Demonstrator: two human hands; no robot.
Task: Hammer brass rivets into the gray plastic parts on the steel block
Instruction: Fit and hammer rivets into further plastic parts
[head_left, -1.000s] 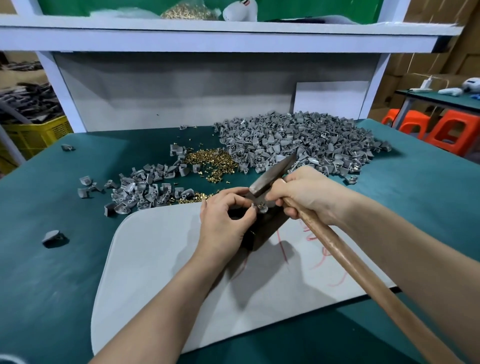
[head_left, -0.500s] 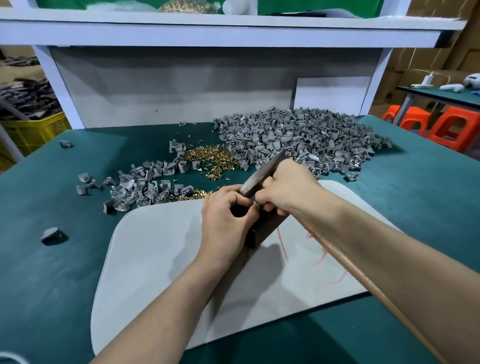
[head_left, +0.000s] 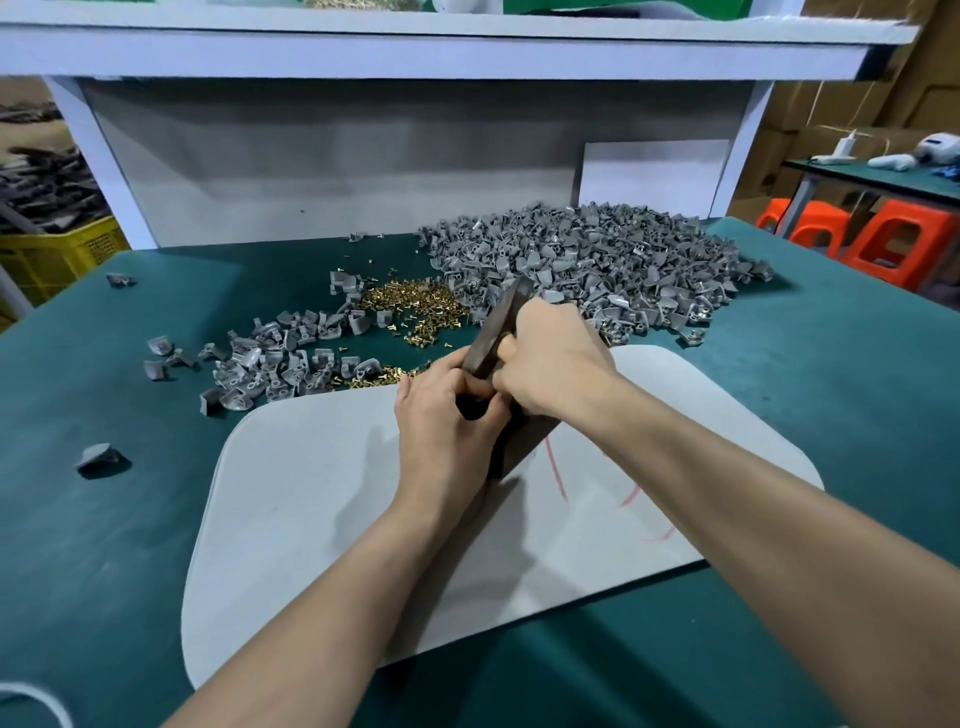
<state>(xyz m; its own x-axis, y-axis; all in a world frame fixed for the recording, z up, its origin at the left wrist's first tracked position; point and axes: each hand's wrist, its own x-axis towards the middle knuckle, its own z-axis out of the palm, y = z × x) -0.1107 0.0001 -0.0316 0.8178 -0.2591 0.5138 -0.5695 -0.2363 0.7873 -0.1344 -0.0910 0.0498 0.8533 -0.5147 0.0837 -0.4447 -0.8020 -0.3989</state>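
Against 0.5 s ago: hammer (head_left: 492, 332) head stands steeper and sits closer over the left hand (head_left: 447, 421). The right hand (head_left: 553, 364) has closed in, knuckles now touching the left fingers. Handle, then visible along the forearm, is now covered except a pale stub at the head.

Right fingers wrapped tight round the hammer just below the head. Left fingers curled at the top end of the block (head_left: 519, 441) — what they pinch cannot be told; the spot is hidden by both hands. Block stands on the board (head_left: 311, 519), mid-table, mostly covered.

Rivets (head_left: 415, 312) lie loose behind the board, between a small scatter of parts (head_left: 275, 364) and the big pile (head_left: 597, 265) — single pieces hard to make out.
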